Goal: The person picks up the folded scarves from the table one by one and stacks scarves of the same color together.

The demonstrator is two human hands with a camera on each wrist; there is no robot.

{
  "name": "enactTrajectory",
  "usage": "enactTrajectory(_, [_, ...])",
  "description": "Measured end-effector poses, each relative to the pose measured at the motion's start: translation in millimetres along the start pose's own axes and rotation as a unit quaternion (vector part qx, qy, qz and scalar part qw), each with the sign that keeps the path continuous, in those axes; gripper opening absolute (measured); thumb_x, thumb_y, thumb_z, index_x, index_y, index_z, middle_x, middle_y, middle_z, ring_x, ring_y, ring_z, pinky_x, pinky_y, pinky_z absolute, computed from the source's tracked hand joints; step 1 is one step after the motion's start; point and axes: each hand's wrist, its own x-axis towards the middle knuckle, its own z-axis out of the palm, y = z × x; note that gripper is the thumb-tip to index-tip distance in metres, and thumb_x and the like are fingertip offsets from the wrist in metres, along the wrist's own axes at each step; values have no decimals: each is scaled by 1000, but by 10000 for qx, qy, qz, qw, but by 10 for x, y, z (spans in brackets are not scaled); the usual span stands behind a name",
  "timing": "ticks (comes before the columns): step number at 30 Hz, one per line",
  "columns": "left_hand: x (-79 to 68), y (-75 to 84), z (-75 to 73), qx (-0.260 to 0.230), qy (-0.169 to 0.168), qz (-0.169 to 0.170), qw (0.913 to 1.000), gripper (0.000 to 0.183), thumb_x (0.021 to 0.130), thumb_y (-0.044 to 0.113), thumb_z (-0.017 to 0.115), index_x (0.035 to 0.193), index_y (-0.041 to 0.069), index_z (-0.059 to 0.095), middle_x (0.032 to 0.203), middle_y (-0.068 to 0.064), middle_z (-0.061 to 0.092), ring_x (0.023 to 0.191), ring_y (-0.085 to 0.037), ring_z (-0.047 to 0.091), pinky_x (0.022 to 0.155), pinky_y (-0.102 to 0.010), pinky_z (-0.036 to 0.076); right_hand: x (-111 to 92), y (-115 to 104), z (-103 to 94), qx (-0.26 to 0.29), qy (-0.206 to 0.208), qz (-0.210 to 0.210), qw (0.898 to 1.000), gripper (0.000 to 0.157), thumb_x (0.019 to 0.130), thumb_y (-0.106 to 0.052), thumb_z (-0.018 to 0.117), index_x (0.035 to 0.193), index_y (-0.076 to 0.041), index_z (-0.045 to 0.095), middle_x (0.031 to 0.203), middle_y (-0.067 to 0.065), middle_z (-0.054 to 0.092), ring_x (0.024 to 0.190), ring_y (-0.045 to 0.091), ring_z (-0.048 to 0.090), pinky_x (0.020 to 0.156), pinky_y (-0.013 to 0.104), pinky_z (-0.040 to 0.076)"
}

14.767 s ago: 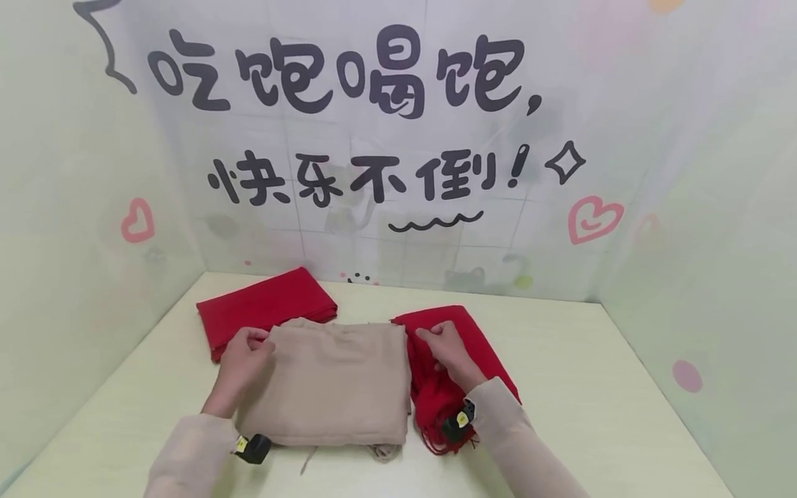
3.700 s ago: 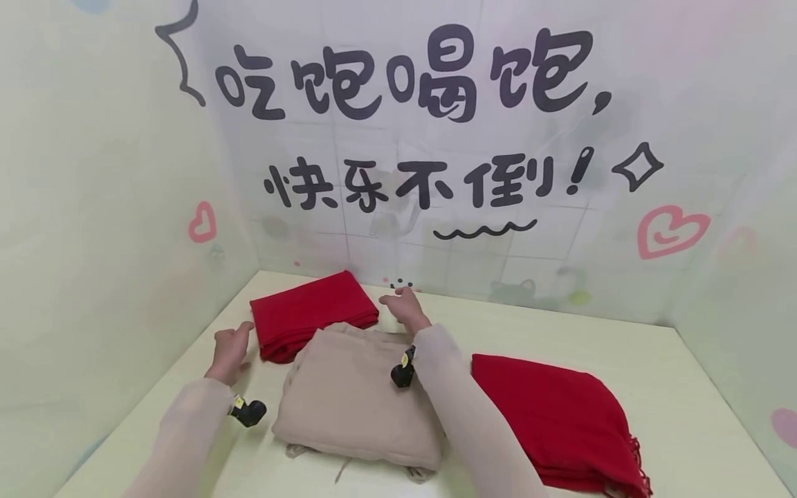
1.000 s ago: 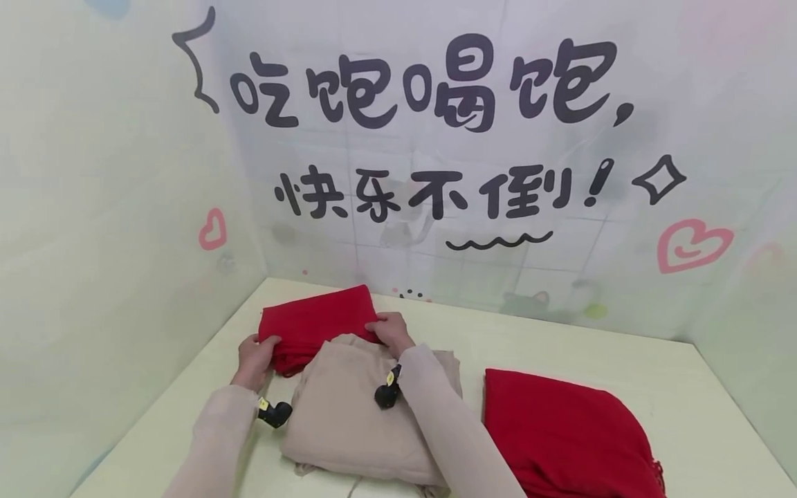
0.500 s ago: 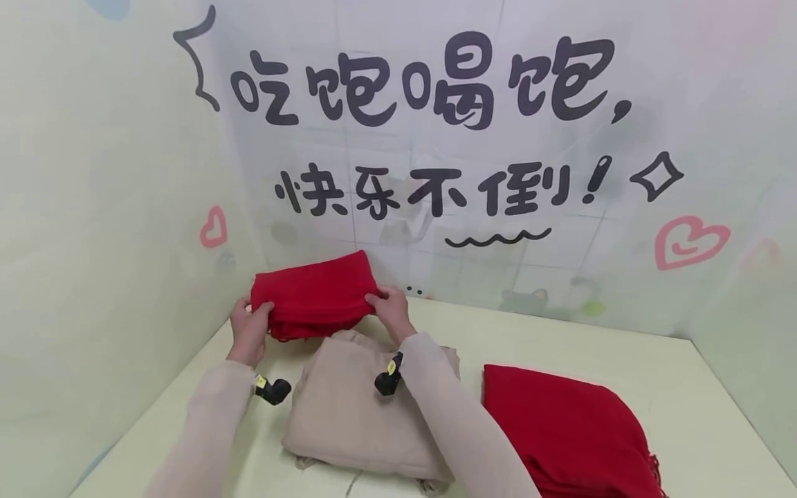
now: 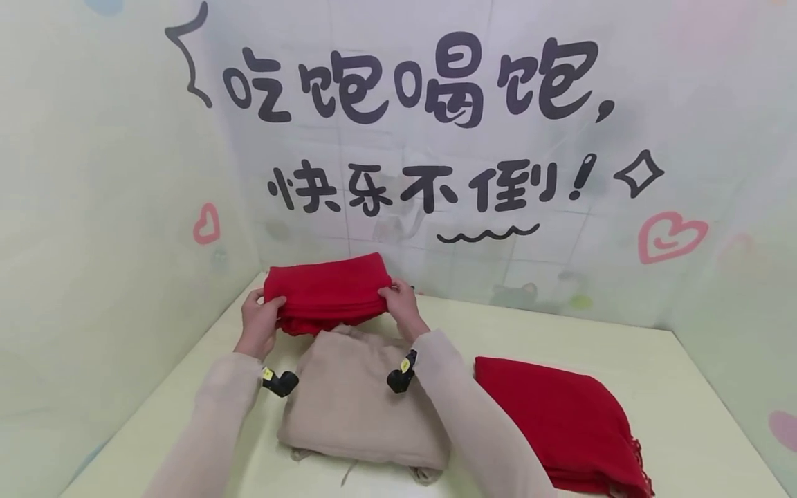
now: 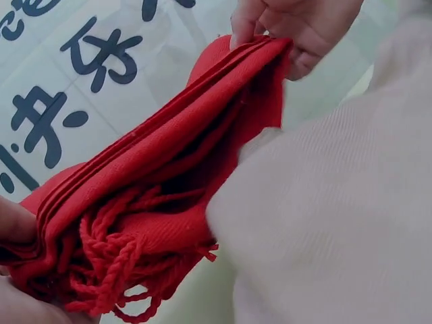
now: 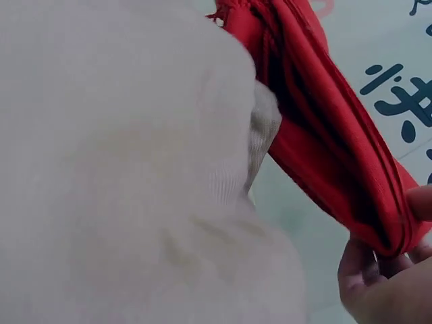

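A folded red scarf (image 5: pixel 330 283) with a knotted fringe (image 6: pixel 111 256) is lifted at the back left, tilted up over the table. My left hand (image 5: pixel 260 321) pinches its left end, thumb in front. At the right end, my right hand (image 5: pixel 401 304) grips the folded layers between thumb and fingers, as the right wrist view also shows. Just in front of the red scarf lies a folded beige cloth (image 5: pixel 361 408), with its cords or fringe poking out at the near edge. The right forearm passes over the beige cloth's right side.
A second folded red scarf (image 5: pixel 560 422), fringed at its right edge, lies on the right of the pale table (image 5: pixel 629 353). Printed curtain-like walls (image 5: pixel 398 228) stand close behind and at both sides.
Earlier, the right-hand red scarf moved from beside the beige cloth to farther right. Both hands have since taken hold of the back-left red scarf and raised it off the table.
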Motion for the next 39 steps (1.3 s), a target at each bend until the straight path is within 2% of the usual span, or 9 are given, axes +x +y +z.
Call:
enactTrajectory(3, [-33, 27, 71, -85, -236, -3, 9997, 15, 96, 10, 49, 109, 14, 42, 116, -6, 46, 76, 0, 55, 65, -17, 47, -18, -14, -72, 179, 173, 61, 9997, 25, 89, -12, 49, 109, 0, 60, 107, 11, 60, 85, 15, 54, 70, 22, 46])
enactTrajectory(7, [-94, 35, 161, -140, -658, -66, 9977, 13, 97, 9, 48, 108, 13, 42, 121, -7, 44, 80, -2, 56, 70, -19, 49, -76, 12, -198, 968, 95, 211, 9950, 29, 91, -14, 46, 116, -3, 55, 116, 13, 55, 96, 21, 52, 73, 26, 48])
enactTrajectory(12, [-169, -8, 299, -318, -998, -105, 9944, 12, 97, 7, 47, 105, 12, 40, 116, -8, 45, 76, -3, 58, 70, -21, 49, -181, 57, -402, 2074, -278, 252, 9775, 36, 93, -12, 39, 128, -6, 43, 135, 14, 43, 114, 26, 44, 87, 37, 47])
enactTrajectory(16, [-238, -44, 448, -411, -1208, -166, 9917, 13, 96, 5, 46, 106, 11, 40, 118, -10, 44, 80, -7, 58, 71, -23, 50, -255, 74, -585, 2558, -255, 146, 9663, 35, 92, -8, 37, 127, -7, 41, 135, 13, 42, 114, 25, 43, 90, 37, 43])
enactTrajectory(20, [-314, -57, 617, -495, -1393, -271, 9886, 15, 95, 2, 46, 105, 10, 40, 124, -13, 42, 90, -14, 56, 72, -27, 51, -334, 75, -791, 2766, -35, -14, 9610, 20, 90, -3, 37, 107, -9, 45, 122, 10, 45, 106, 21, 45, 82, 31, 44])
enactTrajectory(23, [-372, -55, 744, -495, -1557, -314, 9861, 15, 94, 0, 46, 104, 9, 40, 125, -15, 42, 96, -20, 55, 72, -30, 52, -404, 68, -955, 2824, 52, -72, 9593, 15, 90, -1, 37, 97, -12, 44, 120, 7, 45, 105, 21, 44, 80, 29, 45])
enactTrajectory(26, [-423, -46, 872, -356, -1690, -284, 9846, 14, 94, 0, 46, 105, 7, 40, 122, -14, 44, 97, -21, 54, 73, -29, 51, -472, 64, -1119, 2767, 42, -84, 9609, 17, 90, 0, 37, 101, -11, 44, 127, 9, 43, 111, 22, 43, 82, 27, 45])
enactTrajectory(32, [-523, -38, 1150, 60, -1820, -139, 9832, 17, 93, 1, 48, 108, 6, 41, 110, -13, 54, 82, -14, 57, 69, -25, 46, -604, 96, -1434, 2644, 143, -88, 9643, 25, 90, 1, 38, 112, -11, 43, 135, 9, 39, 118, 22, 41, 81, 22, 48])
enactTrajectory(39, [-634, -44, 1478, 181, -2194, -121, 9754, 19, 92, -2, 47, 110, 2, 41, 119, -20, 51, 87, -18, 56, 67, -23, 48, -735, 131, -1779, 2554, 471, -137, 9656, 25, 91, 1, 36, 111, -14, 41, 133, 6, 38, 118, 21, 39, 79, 21, 49])
